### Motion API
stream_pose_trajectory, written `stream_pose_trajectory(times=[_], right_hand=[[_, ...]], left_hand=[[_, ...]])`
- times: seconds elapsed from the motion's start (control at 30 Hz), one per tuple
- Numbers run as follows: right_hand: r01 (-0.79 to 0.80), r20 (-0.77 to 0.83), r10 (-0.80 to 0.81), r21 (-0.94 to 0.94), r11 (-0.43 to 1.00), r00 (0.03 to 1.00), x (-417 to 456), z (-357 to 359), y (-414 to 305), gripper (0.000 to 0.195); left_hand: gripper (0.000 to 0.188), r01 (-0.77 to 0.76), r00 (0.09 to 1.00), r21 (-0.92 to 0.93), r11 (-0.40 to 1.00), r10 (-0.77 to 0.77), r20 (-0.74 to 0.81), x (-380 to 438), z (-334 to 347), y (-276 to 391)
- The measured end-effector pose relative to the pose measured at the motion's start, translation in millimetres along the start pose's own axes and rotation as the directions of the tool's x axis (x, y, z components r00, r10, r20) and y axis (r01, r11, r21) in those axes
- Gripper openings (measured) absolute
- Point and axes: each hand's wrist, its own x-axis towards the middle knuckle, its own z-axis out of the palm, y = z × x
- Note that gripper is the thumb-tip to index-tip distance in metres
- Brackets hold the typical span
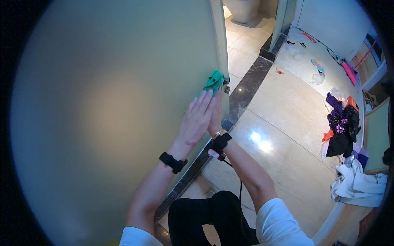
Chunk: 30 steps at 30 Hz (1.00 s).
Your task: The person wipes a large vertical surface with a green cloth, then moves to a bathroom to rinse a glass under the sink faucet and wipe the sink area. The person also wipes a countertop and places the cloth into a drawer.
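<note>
A green cloth (214, 80) lies bunched against the pale wall (138, 77), close to the trim at the doorway. My left hand (195, 115) is laid nearly flat, its fingertips pressing the lower part of the cloth. Right beside it, my right hand (216, 112) stretches up along the wall's edge with its fingers at the cloth; some of them are hidden behind the left hand. Small metal door hardware (227, 85) sticks out from the edge, just right of the cloth. Both wrists carry black bands, and gold-coloured bangles circle the right wrist.
Dark stone skirting (187, 181) runs along the wall's foot to a dark threshold (251, 83). Beyond stands a toilet (243, 10). Clothes (341, 129) and a white cloth (358, 183) lie piled at right. A pink umbrella (349, 73) and small items litter the tiles.
</note>
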Motion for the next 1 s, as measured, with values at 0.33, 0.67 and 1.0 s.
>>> stream_pose_trajectory(times=[0.33, 0.67, 1.0], right_hand=[[0.331, 0.063, -0.328, -0.042, 0.943, 0.942, 138, -12, -216, 0.053], [-0.090, 0.240, 0.090, -0.010, 0.996, 0.967, 50, -21, -302, 0.049], [-0.610, 0.184, 0.591, 0.069, 0.790, 0.786, -41, -127, -394, 0.046]], left_hand=[[0.054, 0.045, 0.924, -0.327, 0.944, -0.164, -0.344, 85, -193, 8], [0.052, 0.402, 0.867, -0.570, 0.716, -0.498, -0.015, 33, -286, 44], [0.053, 0.372, 0.928, -0.778, 0.507, -0.238, 0.288, -18, -346, 99]])
